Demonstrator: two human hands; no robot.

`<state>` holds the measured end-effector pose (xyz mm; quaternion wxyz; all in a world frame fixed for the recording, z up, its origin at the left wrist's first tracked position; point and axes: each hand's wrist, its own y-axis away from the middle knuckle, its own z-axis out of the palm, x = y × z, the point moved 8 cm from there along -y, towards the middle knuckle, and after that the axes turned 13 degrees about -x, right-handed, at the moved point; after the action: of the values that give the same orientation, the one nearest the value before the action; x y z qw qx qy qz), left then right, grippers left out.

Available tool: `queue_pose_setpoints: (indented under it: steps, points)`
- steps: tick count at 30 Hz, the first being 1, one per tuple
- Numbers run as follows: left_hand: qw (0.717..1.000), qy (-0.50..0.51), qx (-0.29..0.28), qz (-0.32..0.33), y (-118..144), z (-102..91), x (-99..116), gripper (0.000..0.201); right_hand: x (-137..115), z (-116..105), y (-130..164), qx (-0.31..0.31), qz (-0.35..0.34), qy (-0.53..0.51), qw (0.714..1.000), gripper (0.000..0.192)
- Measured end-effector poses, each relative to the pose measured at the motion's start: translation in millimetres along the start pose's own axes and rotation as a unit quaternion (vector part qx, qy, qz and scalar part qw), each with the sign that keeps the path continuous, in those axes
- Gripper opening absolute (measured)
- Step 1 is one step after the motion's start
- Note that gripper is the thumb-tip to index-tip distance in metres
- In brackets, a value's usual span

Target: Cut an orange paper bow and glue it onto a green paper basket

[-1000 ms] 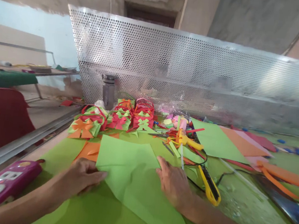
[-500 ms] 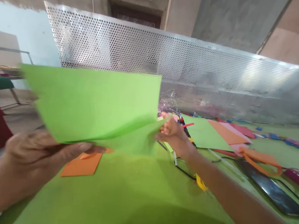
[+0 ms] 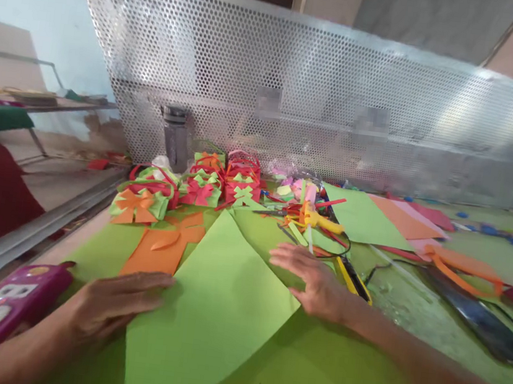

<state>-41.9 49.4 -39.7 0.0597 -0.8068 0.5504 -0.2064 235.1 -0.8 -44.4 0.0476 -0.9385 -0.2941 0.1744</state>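
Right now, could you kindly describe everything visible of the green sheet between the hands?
The green sheet is plain, light green and smooth, like thin paper or foam, with straight edges. It lies nearly flat on the darker green tabletop, one corner pointing away, its near end out of view. The left hand appears to touch its left edge; the right hand, its right corner.

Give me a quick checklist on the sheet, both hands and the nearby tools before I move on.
1. Left hand at the left edge of the green sheet: ok.
2. Right hand touching the sheet's right corner: cannot tell; the thumb is close by.
3. Whole sheet in view: not ok; its near end runs out of the picture.
4. Glue gun off the sheet: ok; it lies beyond, among scraps.
5. Yellow-and-black tool fully visible: not ok; the right arm partly hides it.
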Motion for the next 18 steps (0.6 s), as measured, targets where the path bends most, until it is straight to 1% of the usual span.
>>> queue_pose_setpoints:
  steps: [1,2,4,5,7,8,10,13,15,17,18]
  points:
    - [0.999,-0.003,-0.007,0.034,3.1,4.1,0.1,0.025,-2.8,10.2,1.2,-0.036,-0.009,0.005,0.999,0.063]
    - [0.998,-0.011,-0.023,0.054,4.8,7.6,-0.2,0.032,-5.7,18.1,1.8,-0.068,-0.018,0.004,0.997,0.068]
    - [0.994,-0.064,-0.065,0.058,5.1,12.2,0.2,0.044,-10.9,27.5,1.5,-0.118,-0.027,-0.011,0.993,0.07]
    - [0.989,-0.1,-0.088,0.058,5.0,13.8,2.6,0.048,-13.8,29.0,1.0,-0.13,-0.03,-0.021,0.991,0.065]
    - [0.978,-0.162,-0.114,0.07,6.9,15.4,12.2,0.056,-20.0,26.8,0.4,-0.126,-0.036,-0.038,0.991,0.045]
    - [0.975,-0.179,-0.108,0.077,9.3,14.9,18.0,0.058,-24.0,24.2,0.6,-0.114,-0.044,-0.047,0.991,0.034]
    - [0.977,-0.185,-0.073,0.078,16.6,14.6,28.1,0.055,-32.2,18.1,2.3,-0.082,-0.062,-0.063,0.993,0.019]
    - [0.985,-0.159,-0.009,0.065,31.6,21.0,37.9,0.038,-43.0,10.6,6.0,-0.037,-0.077,-0.079,0.993,0.005]
    - [0.987,-0.144,0.012,0.076,40.3,30.6,44.0,0.031,-47.8,8.3,7.1,-0.022,-0.08,-0.089,0.993,0.004]
    - [0.988,-0.132,0.023,0.081,45.6,38.0,46.5,0.032,-48.8,10.0,5.7,-0.031,-0.079,-0.107,0.991,0.004]
    - [0.989,-0.125,0.029,0.074,46.7,39.8,46.0,0.033,-47.5,11.6,4.3,-0.042,-0.075,-0.122,0.989,0.008]
